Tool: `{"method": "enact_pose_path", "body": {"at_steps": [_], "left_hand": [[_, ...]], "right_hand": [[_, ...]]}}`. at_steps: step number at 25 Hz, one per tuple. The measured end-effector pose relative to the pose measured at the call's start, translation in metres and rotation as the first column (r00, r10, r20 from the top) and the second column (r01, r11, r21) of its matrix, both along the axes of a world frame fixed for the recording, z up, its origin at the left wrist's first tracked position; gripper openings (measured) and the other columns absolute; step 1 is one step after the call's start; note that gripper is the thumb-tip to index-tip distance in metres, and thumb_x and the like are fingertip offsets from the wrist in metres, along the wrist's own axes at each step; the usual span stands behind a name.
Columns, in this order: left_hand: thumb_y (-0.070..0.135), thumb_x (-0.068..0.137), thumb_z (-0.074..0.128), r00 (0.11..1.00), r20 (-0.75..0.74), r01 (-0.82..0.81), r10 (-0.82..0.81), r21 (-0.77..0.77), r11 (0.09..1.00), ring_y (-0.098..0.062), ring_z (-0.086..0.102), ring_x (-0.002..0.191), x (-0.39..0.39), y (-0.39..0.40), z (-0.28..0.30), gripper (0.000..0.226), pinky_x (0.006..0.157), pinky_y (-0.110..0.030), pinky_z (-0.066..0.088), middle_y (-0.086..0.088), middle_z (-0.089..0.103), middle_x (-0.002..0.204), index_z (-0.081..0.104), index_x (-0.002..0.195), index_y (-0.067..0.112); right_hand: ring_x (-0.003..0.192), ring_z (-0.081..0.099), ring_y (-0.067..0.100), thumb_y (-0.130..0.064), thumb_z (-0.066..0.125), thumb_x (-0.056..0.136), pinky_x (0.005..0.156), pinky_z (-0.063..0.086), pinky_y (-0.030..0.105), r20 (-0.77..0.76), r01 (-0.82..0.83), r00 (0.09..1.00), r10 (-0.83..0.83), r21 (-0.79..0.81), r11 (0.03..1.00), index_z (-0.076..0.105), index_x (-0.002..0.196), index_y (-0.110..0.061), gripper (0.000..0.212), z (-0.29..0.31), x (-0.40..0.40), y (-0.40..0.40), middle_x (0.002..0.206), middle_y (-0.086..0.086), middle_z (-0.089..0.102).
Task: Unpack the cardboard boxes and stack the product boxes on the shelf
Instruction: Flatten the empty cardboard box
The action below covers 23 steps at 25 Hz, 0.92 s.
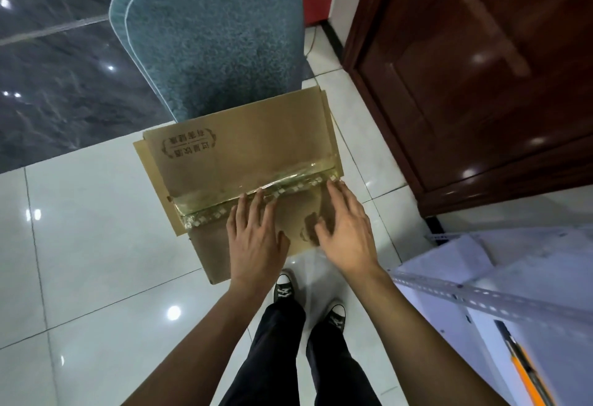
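Cardboard box (244, 161): one, closed, standing on the white tiled floor (96, 229), its far edge against the rug; printed characters on the far flap.
Tape (256, 185): one clear strip along the centre seam between the two top flaps, wrinkled and glossy.
Left hand (255, 238): one, palm down on the near flap, fingers straight and spread, fingertips at the taped seam; grips nothing.
Right hand (345, 232): one, palm down beside the left, fingers extended and slightly spread, fingertips touching the seam near the box's right end; grips nothing.
Shoes (284, 288): two, black with white toe caps, on the floor just in front of the box's near edge.
Rug (208, 36): two teal layers overlapping, beyond the box.
Shelf (481, 299): one, white boards with perforated metal rails, at the right of the floor.
Utility knife (526, 370): one, orange and black, lying on a shelf board.
Wooden door (481, 68): one, dark red-brown, right of the box.
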State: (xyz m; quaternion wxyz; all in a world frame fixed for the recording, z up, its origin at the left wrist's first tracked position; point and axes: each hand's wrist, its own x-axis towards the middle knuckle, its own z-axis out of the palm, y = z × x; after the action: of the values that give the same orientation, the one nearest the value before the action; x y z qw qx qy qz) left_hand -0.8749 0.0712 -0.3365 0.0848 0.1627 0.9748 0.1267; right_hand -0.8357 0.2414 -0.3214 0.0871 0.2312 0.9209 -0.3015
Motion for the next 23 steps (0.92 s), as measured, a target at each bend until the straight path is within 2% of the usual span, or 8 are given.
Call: {"method": "enact_pose_path", "body": {"at_steps": [4, 7, 10, 13, 17, 23], "left_hand": [[0.019, 0.08, 0.068, 0.997, 0.02, 0.075, -0.078, 0.099, 0.992, -0.032, 0.029, 0.148, 0.017, 0.014, 0.004, 0.06, 0.115, -0.05, 0.031, -0.006, 0.047, 0.15, 0.053, 0.138, 0.018], [0.014, 0.085, 0.064, 0.986, 0.065, 0.135, -0.152, 0.209, 0.968, -0.031, 0.033, 0.146, 0.037, 0.031, 0.004, 0.053, 0.115, -0.049, 0.034, -0.006, 0.05, 0.147, 0.054, 0.137, 0.015], [0.011, 0.088, 0.065, 0.972, 0.105, 0.178, -0.21, 0.257, 0.95, -0.031, 0.037, 0.142, 0.063, 0.049, 0.005, 0.048, 0.116, -0.039, 0.03, -0.006, 0.054, 0.143, 0.056, 0.134, 0.013], [0.011, 0.09, 0.065, 0.961, 0.133, 0.196, -0.243, 0.292, 0.936, -0.025, 0.045, 0.13, 0.09, 0.064, 0.01, 0.046, 0.108, -0.034, 0.036, -0.004, 0.057, 0.138, 0.055, 0.135, 0.016], [0.014, 0.095, 0.062, 0.942, 0.166, 0.227, -0.293, 0.327, 0.917, -0.018, 0.044, 0.13, 0.142, 0.085, 0.011, 0.044, 0.106, -0.023, 0.028, 0.0, 0.055, 0.14, 0.052, 0.137, 0.021], [0.012, 0.092, 0.062, 0.902, 0.181, 0.306, -0.392, 0.373, 0.876, -0.02, 0.051, 0.123, 0.214, 0.115, -0.001, 0.043, 0.103, -0.028, 0.041, -0.001, 0.06, 0.131, 0.056, 0.134, 0.019]], "right_hand": [[0.149, 0.028, 0.023, -0.029, 0.061, 0.094, 0.121, 0.027, 0.042, 0.018, 0.048, 0.999, -0.048, -0.002, 0.999, 0.024, 0.159, -0.028, 0.075, -0.001, 0.027, 0.009, 0.165, 0.003, 0.025], [0.146, 0.035, 0.023, -0.029, 0.06, 0.097, 0.119, 0.031, 0.043, -0.001, 0.097, 0.995, -0.097, -0.024, 0.995, 0.03, 0.157, -0.024, 0.067, -0.005, 0.054, 0.017, 0.161, 0.003, 0.035], [0.143, 0.04, 0.023, -0.025, 0.057, 0.099, 0.118, 0.034, 0.041, -0.011, 0.148, 0.989, -0.148, -0.016, 0.989, 0.037, 0.154, -0.019, 0.059, -0.006, 0.088, 0.026, 0.157, 0.004, 0.042], [0.142, 0.041, 0.022, -0.023, 0.056, 0.1, 0.118, 0.032, 0.039, -0.006, 0.19, 0.982, -0.19, 0.002, 0.982, 0.039, 0.153, -0.017, 0.056, -0.006, 0.122, 0.034, 0.156, 0.003, 0.044], [0.141, 0.044, 0.024, -0.021, 0.056, 0.099, 0.118, 0.034, 0.042, -0.044, 0.266, 0.963, -0.267, -0.023, 0.964, 0.043, 0.152, -0.014, 0.054, -0.01, 0.181, 0.05, 0.153, 0.005, 0.048], [0.133, 0.049, 0.025, -0.017, 0.06, 0.097, 0.112, 0.031, 0.034, -0.042, 0.4, 0.915, -0.4, -0.01, 0.916, 0.05, 0.146, -0.014, 0.05, -0.022, 0.268, 0.074, 0.144, 0.005, 0.056]]}}
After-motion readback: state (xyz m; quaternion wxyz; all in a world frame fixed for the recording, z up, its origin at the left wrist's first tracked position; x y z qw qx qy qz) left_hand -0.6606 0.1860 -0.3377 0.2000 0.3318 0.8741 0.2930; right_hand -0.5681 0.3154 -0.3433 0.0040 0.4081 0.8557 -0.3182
